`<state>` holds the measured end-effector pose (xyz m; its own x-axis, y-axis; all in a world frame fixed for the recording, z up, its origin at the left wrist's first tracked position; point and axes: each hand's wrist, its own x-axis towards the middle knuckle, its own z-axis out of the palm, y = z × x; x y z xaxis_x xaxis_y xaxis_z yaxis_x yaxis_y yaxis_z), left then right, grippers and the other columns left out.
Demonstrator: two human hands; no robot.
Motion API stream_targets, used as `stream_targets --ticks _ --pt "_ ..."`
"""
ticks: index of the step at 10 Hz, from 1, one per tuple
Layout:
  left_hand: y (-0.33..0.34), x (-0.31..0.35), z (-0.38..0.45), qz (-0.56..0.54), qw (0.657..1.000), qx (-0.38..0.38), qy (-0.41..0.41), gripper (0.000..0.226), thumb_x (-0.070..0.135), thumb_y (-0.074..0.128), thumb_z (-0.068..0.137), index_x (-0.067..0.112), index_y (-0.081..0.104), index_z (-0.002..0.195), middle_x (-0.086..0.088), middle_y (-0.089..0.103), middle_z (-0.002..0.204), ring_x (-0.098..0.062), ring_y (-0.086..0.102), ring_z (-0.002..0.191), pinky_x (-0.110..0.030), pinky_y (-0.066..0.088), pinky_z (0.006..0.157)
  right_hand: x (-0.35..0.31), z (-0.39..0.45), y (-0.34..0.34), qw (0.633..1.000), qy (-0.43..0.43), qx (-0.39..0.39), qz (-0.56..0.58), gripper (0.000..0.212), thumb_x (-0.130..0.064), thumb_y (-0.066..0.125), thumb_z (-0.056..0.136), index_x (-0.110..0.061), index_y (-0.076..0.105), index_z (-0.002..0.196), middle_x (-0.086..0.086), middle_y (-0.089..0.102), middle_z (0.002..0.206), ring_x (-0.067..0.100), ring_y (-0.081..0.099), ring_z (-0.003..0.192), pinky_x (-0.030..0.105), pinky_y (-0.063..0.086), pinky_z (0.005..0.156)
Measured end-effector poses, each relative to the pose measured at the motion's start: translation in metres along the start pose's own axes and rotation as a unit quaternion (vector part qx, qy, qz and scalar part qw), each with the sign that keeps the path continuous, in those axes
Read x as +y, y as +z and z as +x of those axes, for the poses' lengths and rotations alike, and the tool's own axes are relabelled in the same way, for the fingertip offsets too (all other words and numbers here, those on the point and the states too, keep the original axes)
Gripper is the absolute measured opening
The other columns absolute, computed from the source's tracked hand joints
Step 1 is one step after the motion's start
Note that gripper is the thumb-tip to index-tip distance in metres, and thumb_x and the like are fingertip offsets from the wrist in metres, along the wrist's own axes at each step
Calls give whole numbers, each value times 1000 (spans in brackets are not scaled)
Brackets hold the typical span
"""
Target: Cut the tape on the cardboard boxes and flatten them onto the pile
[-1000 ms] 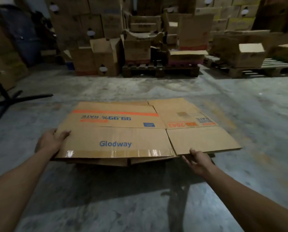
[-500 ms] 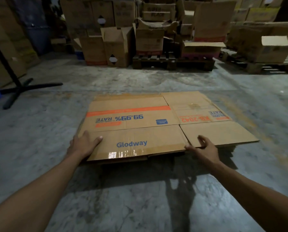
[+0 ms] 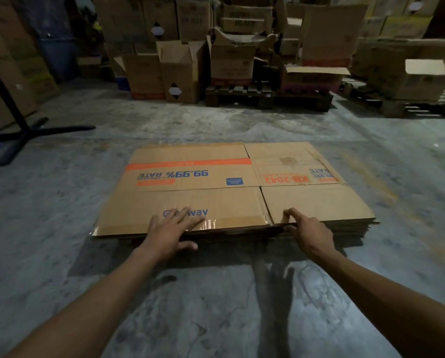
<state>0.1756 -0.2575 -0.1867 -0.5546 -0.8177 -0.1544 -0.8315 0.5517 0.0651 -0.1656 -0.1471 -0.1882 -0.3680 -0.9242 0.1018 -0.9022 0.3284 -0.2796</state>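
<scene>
Head view: flattened box (image 3: 216,187) lies on the pile (image 3: 345,228); left hand (image 3: 172,228) presses flat, right hand (image 3: 306,228) pinches its near edge; far boxes (image 3: 180,71) remain.

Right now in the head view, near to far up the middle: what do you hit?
Bare concrete floor → left hand and right hand at the near edge → flattened box on top of the pile → more floor → wooden pallet → stacked cardboard boxes.
</scene>
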Motion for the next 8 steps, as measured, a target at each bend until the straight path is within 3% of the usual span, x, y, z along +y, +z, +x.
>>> stream_targets --ticks 1,2,4,5,6,7,8 --pt "0 -8 13 -21 999 21 -26 63 57 44 94 61 7 145 9 -1 164 -23 -1 151 -62 11 114 3 4 8 1000 1 9 -19 22 -44 51 96 -36 42 114 -3 61 76 13 57 60 33 55 56" --pt "2 -17 25 -18 1000 14 -14 62 59 43 94 62 8 144 10 -3 164 -22 -2 151 -63 10 112 2 6 13 998 1 24 -52 22 -46 48 97 -33 43 115 -2 58 71 12 54 56 27 44 49" --pt "-7 -28 48 -48 999 -17 -9 64 53 50 94 61 11 144 11 -4 164 -23 -4 151 -66 6 111 -4 11 11 996 9 26 -80 22 -47 45 98 -32 43 114 -1 57 70 16 53 57 32 46 56" --pt "-6 -20 49 -53 998 -26 -25 68 53 53 93 60 10 145 11 -7 164 -24 -6 151 -67 7 111 -3 16 9 999 12 -20 -41 20 -44 45 100 -32 41 115 -1 58 73 16 54 60 35 50 59" --pt "-3 -8 43 -51 997 -48 -39 83 60 58 86 54 4 149 9 -14 163 -26 -9 150 -69 8 110 1 15 5 989 36 -117 85 38 -31 52 98 -31 34 132 6 67 105 21 65 84 41 57 78" --pt "-19 14 32 -117 992 1 -48 80 69 52 84 48 14 151 1 10 164 -25 10 150 -61 18 114 -7 -4 -11 982 18 -146 121 82 -24 65 90 -34 11 151 13 61 128 27 64 106 45 52 94" --pt "-14 53 -6 -302 941 149 35 70 64 53 82 39 39 146 0 43 147 -17 38 137 -43 32 113 -13 -39 -21 979 -45 -109 168 83 -25 66 90 -35 12 153 9 61 129 22 64 107 45 51 96"
